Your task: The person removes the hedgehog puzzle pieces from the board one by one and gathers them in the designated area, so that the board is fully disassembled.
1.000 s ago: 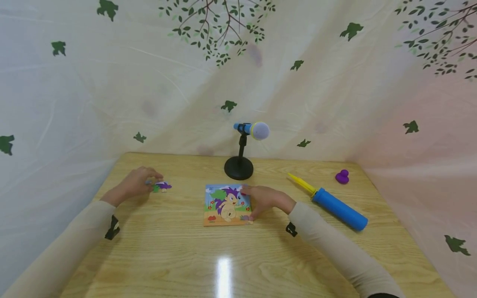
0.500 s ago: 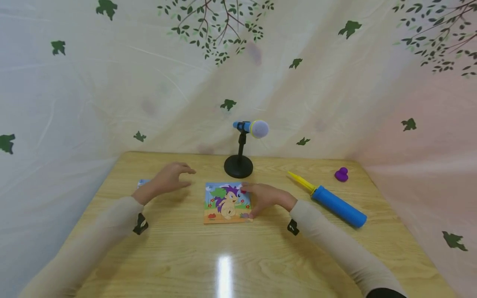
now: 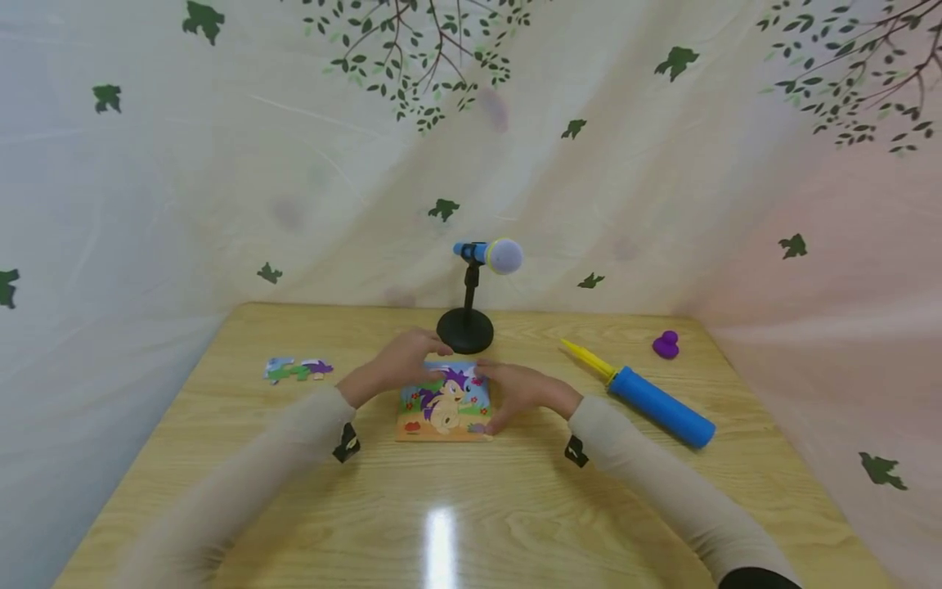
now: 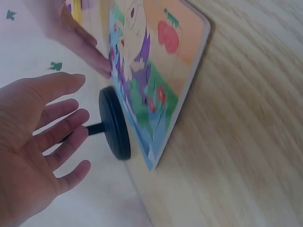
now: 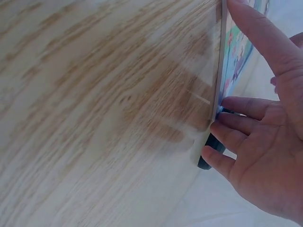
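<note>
A square hedgehog jigsaw puzzle (image 3: 446, 413) lies flat at the middle of the table. My right hand (image 3: 524, 394) holds it along its right side, thumb at the front corner and fingers at the back corner. In the right wrist view the thumb and fingertips meet the puzzle's edge (image 5: 221, 61). My left hand (image 3: 401, 360) hovers over the puzzle's back left part, covering that corner from the head view. Its fingers are spread and loosely bent in the left wrist view, with nothing between them. Several puzzle pieces (image 3: 298, 370) in blue, green and purple lie together at the left.
Just behind the puzzle stands a toy microphone (image 3: 489, 255) on a round black base (image 3: 465, 330). To the right lies a blue hand pump (image 3: 662, 406) with a yellow nozzle. A small purple rounded object (image 3: 666, 345) sits near the back right corner. A patterned curtain hangs behind the table.
My left hand has left the puzzle pieces at the left and moved right, over to the puzzle. The right hand has stayed at the puzzle's right side.
</note>
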Motion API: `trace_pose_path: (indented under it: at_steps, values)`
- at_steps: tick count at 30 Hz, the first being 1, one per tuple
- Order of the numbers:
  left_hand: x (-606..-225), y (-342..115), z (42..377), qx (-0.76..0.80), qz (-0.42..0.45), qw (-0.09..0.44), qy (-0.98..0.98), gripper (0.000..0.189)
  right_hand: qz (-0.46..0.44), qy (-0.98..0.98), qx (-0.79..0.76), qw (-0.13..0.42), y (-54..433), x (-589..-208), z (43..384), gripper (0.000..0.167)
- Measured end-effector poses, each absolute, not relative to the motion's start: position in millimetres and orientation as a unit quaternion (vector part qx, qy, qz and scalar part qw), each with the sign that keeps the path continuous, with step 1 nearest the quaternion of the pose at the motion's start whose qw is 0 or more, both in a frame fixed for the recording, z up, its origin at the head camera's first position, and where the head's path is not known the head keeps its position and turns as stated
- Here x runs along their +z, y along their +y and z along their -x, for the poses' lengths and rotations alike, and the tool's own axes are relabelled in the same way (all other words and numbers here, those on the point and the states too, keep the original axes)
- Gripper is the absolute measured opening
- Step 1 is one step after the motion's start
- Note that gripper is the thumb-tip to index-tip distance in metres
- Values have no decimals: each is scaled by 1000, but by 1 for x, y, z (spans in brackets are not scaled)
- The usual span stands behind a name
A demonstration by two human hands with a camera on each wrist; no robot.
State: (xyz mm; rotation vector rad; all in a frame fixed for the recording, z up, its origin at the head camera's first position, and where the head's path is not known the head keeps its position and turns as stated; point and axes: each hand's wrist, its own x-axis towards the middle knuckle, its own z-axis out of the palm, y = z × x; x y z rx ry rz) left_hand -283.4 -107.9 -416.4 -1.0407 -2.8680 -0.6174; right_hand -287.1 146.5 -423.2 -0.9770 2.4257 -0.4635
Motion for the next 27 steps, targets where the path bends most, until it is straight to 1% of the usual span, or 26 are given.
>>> trace_pose_path:
  at_steps: [6, 13, 19, 27]
  values:
    - [-428, -88, 286, -169, 319, -20, -933, 40, 356, 891, -155, 234, 147, -425, 288, 106]
    - [-442, -81, 291, -192, 298, -48, -934, 42, 364, 893, -143, 221, 146, -426, 290, 107]
    - [-445, -76, 291, -193, 290, -61, -936, 44, 357, 897, -135, 222, 144, -425, 290, 107]
    - [-446, -73, 293, -192, 296, -58, -934, 44, 358, 898, -141, 216, 148, -429, 292, 108]
